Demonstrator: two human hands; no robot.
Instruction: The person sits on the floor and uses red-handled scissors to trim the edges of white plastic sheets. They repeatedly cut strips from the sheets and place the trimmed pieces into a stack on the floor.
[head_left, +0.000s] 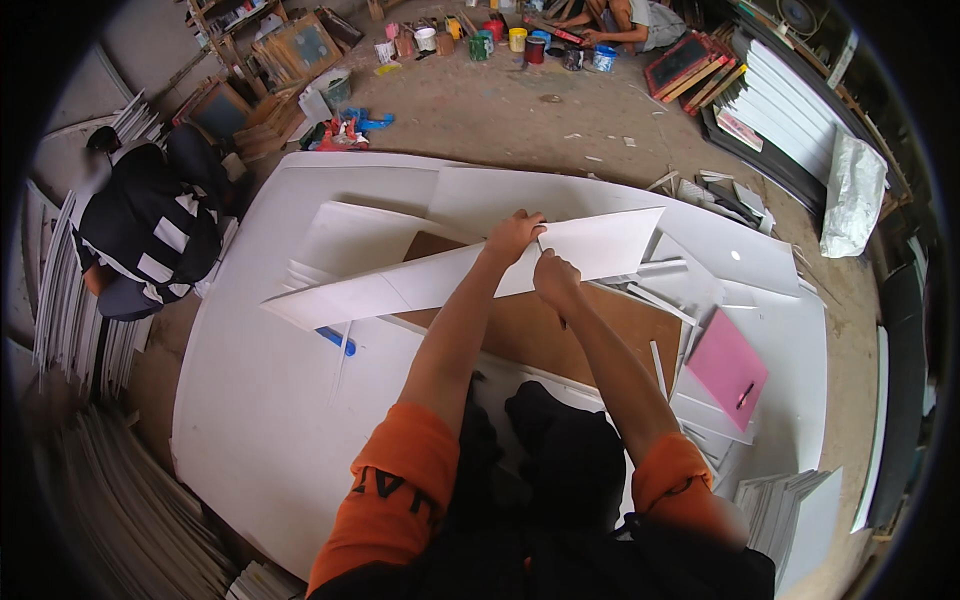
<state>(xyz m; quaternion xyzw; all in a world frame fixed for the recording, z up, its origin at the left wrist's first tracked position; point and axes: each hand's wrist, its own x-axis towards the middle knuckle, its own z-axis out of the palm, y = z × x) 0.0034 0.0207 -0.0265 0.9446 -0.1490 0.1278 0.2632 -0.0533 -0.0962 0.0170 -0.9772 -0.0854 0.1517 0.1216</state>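
Beyond my knees, brown board on big white sheet. Pink sheet to my right, dark pen-like thing on it; blue tool to my left. Long white panel slanting above brown board: my left hand pinches its upper edge, my right hand wraps round slim tool against it. Farther, person at left; beyond, paint pots on floor.

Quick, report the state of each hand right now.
Left hand: closed over the upper edge of the white board.
Right hand: closed around a thin tool, mostly hidden, perhaps a cutter.
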